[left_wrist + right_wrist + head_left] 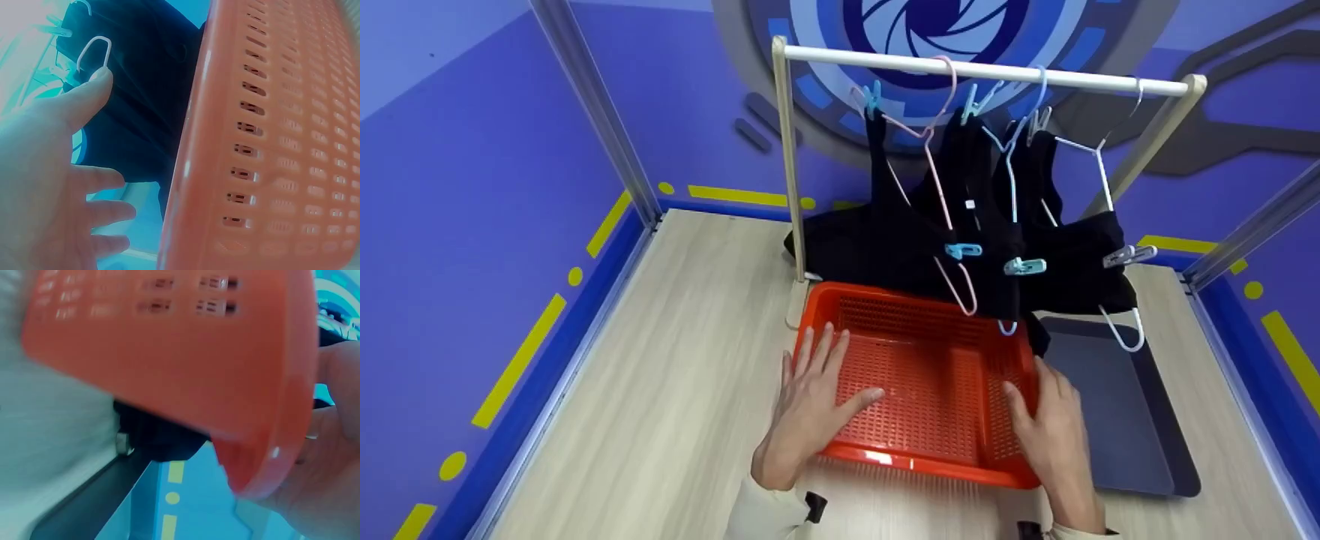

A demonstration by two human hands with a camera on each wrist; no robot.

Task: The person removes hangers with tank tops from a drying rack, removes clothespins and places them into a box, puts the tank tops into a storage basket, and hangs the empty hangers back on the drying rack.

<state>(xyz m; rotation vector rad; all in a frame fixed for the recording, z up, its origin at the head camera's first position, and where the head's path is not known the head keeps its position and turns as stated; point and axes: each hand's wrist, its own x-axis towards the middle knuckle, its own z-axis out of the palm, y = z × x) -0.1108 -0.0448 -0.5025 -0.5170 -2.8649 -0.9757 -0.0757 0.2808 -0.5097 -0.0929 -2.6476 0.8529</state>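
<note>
A red perforated plastic basket (911, 463) stands in front of a small clothes rack. Over its left rim spreads my left hand (810, 409), with straight fingers and the thumb apart, pointing into the basket; in the left wrist view this hand (50, 180) is beside the rim with nothing in its grasp. At the right rim is my right hand (1054, 424), thumb over the inside and extended fingers along the outer side. The right wrist view shows this hand (337, 455) close behind the rim; its fingertips are hidden and contact is unclear.
Black garments (847, 244) hang on pink, blue and white hangers (1132, 341) from the rack's white rail (870, 58), held with clothes pegs (1024, 266). Right of the basket lies a dark grey tray (1125, 420). Blue-purple walls enclose the wooden surface (660, 375).
</note>
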